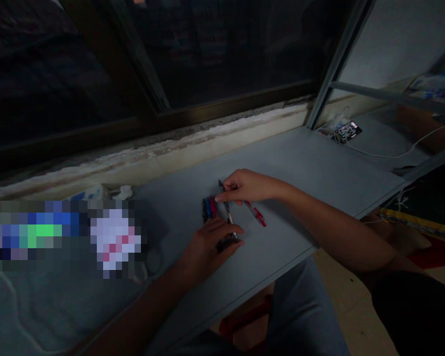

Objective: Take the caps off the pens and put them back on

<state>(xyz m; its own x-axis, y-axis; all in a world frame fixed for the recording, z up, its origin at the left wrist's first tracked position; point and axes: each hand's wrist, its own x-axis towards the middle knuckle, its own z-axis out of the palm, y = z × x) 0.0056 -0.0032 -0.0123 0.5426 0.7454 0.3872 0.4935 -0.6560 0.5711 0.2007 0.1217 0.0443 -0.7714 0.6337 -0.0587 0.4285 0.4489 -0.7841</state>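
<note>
A slim pen (229,213) with a dark cap end and a clear-looking barrel lies between my hands, slanting over the grey tabletop. My right hand (243,187) pinches its far part between thumb and fingers. Around its near end curl the thumb and fingers of my left hand (209,241); part of that end is hidden by them. Just left of the pen, several pens (208,205) with black, blue and red-pink parts lie side by side, partly covered by my left hand. A red pen (258,215) rests on the table below my right wrist.
The grey table (278,153) runs along a dark window with a worn sill (207,133). A lit phone (348,131) with a white cable lies at the back right beside a metal frame post (321,106). Crumpled white tissue (125,192) sits at the left, near pixelated items.
</note>
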